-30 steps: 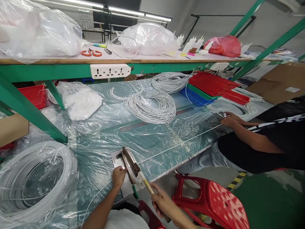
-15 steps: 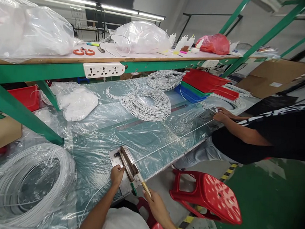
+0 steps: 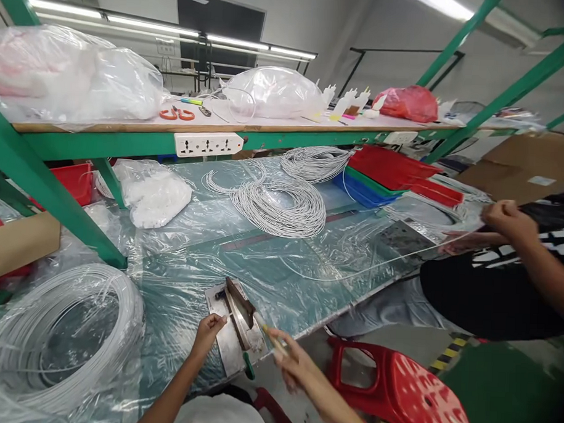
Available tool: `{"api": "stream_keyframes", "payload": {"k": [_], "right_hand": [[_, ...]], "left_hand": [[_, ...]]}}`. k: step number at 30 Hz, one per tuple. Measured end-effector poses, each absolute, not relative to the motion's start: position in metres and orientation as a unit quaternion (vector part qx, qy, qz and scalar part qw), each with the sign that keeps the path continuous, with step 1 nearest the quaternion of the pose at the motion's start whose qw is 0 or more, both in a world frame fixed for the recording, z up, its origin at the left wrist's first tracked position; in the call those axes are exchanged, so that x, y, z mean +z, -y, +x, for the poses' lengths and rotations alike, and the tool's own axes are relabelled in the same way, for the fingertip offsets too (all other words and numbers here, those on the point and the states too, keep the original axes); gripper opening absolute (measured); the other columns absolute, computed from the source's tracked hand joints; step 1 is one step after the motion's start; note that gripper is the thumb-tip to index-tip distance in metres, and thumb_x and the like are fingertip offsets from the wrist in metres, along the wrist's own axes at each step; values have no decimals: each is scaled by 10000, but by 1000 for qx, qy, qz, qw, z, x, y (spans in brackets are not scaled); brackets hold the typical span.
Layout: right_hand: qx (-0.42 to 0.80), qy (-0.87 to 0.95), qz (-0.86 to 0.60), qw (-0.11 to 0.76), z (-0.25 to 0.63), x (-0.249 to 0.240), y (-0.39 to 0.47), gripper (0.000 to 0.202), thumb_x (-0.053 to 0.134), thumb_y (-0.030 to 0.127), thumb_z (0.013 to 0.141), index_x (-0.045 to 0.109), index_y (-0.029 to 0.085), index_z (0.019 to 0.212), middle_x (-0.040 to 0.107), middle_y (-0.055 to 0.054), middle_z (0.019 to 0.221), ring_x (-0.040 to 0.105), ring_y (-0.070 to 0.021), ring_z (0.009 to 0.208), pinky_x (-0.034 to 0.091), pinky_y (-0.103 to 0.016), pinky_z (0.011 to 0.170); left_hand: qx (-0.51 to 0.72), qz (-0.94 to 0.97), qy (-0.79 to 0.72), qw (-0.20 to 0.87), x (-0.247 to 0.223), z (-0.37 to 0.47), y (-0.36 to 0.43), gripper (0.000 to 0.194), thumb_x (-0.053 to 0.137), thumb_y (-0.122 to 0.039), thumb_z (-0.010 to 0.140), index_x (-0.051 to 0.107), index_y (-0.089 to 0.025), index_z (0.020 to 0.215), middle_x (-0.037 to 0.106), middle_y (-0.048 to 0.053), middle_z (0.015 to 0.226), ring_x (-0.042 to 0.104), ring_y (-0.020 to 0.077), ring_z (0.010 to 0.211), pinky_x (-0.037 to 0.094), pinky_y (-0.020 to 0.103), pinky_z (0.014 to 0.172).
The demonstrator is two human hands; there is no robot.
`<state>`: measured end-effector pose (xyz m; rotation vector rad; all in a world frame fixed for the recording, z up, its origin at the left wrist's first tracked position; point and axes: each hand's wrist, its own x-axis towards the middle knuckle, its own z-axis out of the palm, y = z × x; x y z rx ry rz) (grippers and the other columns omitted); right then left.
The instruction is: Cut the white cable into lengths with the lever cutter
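Note:
My left hand (image 3: 208, 333) is closed in a pinch, and a short white end of cable (image 3: 229, 316) sticks out of its fingertips toward the cutter. A lever cutter (image 3: 233, 352) on a metal base plate lies near the table's front edge. My right hand (image 3: 293, 361) is wrapped round the cutter's light handle (image 3: 280, 346), and the blade arm stands lifted and tilted over the base. To the right, a loose length of white cable (image 3: 349, 278) curves above the table, with its far part in a co-worker's hands (image 3: 508, 222).
A large coil of white cable (image 3: 131, 305) lies at the left. Bundles of cut cable (image 3: 282, 217) sit mid-table, near stacked trays (image 3: 370, 196). Metal plates (image 3: 405, 240) lie by the co-worker. A green post (image 3: 73, 223) and a red stool (image 3: 396, 382) flank the work area.
The cable, straight through the cutter before, is now parted: the right length hangs curved and the co-worker's hands have moved right with it. The blade arm has risen; my left hand has shifted slightly left.

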<state>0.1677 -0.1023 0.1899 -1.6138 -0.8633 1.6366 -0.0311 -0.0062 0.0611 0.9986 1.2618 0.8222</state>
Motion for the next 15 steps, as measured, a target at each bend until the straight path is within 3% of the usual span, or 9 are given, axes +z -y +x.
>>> {"api": "stream_keyframes", "payload": {"k": [4,8,15], "right_hand": [[700,330,-480,413,163,244,18,536,401,660,797,585,185,963,561,-49,746,493,-112,553,424,-233,526],[716,327,-446,425,141,250,-91,588,261,641,861,540,180,1098,554,-35,688,516,-119,575,447,-221,558],[618,360,-554,426,92,221,-190,482,434,441,876,413,137,1250,537,2,652,486,-110,547,427,-212,547]], "left_hand": [[379,427,-511,643,85,-42,10,495,684,-640,536,551,-166,581,483,-17,563,429,127,577,340,247,581],[412,407,-492,650,113,-47,16,449,690,-586,618,548,-160,600,385,-56,523,326,87,511,279,224,521],[479,333,-484,653,156,-59,15,454,721,-572,608,591,-141,670,342,-79,505,251,56,472,203,191,459]]}}
